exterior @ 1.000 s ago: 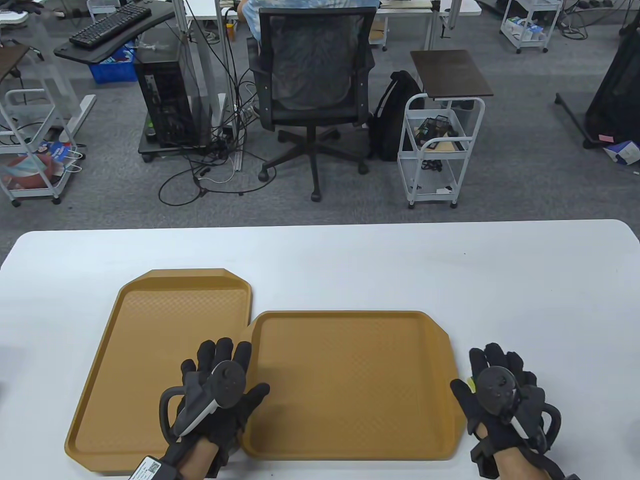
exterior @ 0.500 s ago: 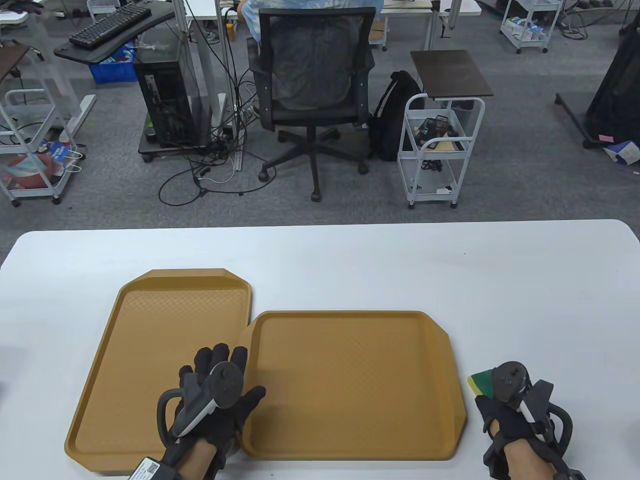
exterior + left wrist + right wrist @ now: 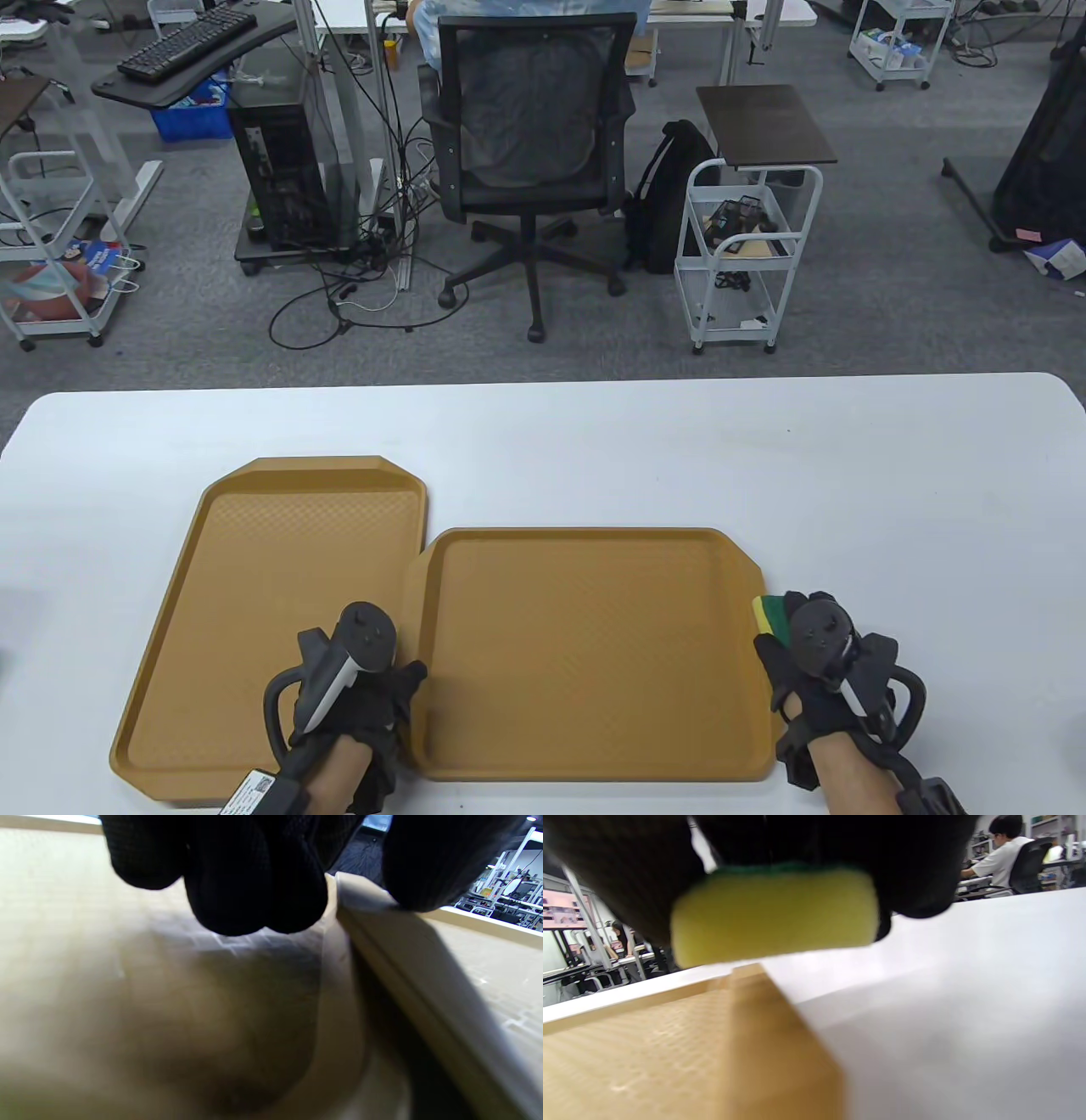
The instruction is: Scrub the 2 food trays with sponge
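my right hand [image 3: 819,658], which lay flat on the tabletop [image 3: 891,475] a second ago, now clasps the yellow-green sponge [image 3: 770,613], raised over the right tray [image 3: 594,654] at its right rim. my left hand [image 3: 361,688] has curled at the seam with the left tray [image 3: 271,586]; whether it grips a rim i cannot tell. scrubbing looks set to begin.

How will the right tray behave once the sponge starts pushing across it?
The right tray looks like thin, stiff plastic, probably light, so it may slide on the smooth white table. Its left rim overlaps the left tray; the left hand there could steady it.
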Action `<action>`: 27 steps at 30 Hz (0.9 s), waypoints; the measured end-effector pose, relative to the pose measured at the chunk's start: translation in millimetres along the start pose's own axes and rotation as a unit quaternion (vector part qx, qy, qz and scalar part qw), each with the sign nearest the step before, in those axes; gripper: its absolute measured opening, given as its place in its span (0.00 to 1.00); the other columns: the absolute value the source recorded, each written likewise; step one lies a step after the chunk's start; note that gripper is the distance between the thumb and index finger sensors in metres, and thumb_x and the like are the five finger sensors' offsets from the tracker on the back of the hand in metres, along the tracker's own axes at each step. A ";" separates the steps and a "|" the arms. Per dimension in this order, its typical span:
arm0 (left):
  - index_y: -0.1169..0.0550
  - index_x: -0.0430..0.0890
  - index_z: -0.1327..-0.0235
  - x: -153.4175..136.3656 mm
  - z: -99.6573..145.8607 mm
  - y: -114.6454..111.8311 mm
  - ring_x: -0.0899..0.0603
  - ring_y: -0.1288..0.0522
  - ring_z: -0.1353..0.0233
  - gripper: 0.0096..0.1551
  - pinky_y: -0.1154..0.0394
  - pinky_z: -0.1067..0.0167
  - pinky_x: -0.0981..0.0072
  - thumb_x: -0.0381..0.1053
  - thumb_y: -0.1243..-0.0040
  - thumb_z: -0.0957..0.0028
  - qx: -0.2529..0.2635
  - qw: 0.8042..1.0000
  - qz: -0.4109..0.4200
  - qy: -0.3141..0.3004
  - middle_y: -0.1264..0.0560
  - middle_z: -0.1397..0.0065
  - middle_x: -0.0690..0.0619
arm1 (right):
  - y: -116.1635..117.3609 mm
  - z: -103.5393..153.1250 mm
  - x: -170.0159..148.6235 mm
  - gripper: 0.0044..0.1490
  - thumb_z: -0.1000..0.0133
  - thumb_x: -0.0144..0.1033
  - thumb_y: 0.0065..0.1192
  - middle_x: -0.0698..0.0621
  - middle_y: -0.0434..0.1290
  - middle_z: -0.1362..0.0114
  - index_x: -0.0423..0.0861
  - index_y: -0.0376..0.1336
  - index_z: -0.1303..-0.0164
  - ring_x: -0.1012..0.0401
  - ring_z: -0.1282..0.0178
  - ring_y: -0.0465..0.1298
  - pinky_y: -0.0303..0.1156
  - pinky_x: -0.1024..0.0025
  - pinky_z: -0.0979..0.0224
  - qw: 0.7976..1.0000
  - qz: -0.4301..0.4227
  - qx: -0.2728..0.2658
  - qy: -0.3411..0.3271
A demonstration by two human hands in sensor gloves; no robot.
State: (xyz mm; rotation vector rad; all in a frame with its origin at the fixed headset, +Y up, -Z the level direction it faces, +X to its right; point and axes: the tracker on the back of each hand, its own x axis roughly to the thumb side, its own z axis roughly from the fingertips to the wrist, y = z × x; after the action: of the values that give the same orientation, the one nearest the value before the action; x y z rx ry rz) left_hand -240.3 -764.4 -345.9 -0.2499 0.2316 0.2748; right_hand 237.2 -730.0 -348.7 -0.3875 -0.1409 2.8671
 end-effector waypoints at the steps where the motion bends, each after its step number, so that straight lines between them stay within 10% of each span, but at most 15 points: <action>1: 0.29 0.51 0.24 -0.4 -0.6 -0.1 0.42 0.16 0.51 0.45 0.24 0.41 0.45 0.67 0.33 0.56 -0.002 1.000 0.007 0.000 0.16 0.46 0.52 | 2.0 -2.0 5.8 0.42 0.52 0.55 0.76 0.44 0.64 0.20 0.52 0.65 0.28 0.47 0.41 0.79 0.77 0.50 0.36 1.000 0.004 0.002 -0.006; 18: 0.29 0.50 0.24 2.2 -1.3 -3.1 0.42 0.18 0.53 0.41 0.25 0.42 0.46 0.61 0.34 0.52 -0.032 0.999 0.039 0.000 0.17 0.48 0.50 | 66.2 -72.2 102.6 0.38 0.52 0.56 0.74 0.48 0.65 0.20 0.55 0.67 0.31 0.47 0.38 0.75 0.74 0.49 0.31 0.980 0.199 -0.030 0.008; 27: 0.30 0.50 0.24 1.9 -1.8 -2.8 0.42 0.18 0.53 0.41 0.25 0.41 0.46 0.61 0.35 0.52 -0.037 0.998 0.042 -0.001 0.17 0.48 0.50 | 56.1 -80.7 97.8 0.34 0.46 0.45 0.66 0.48 0.62 0.17 0.53 0.65 0.27 0.45 0.30 0.70 0.68 0.43 0.24 0.981 0.171 0.095 -0.003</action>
State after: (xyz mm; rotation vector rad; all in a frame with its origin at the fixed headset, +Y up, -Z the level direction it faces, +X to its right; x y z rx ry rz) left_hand -238.0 -767.1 -347.5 -0.3133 0.2298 0.3673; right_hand 155.0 -754.4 -457.7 -0.3976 0.2190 3.1815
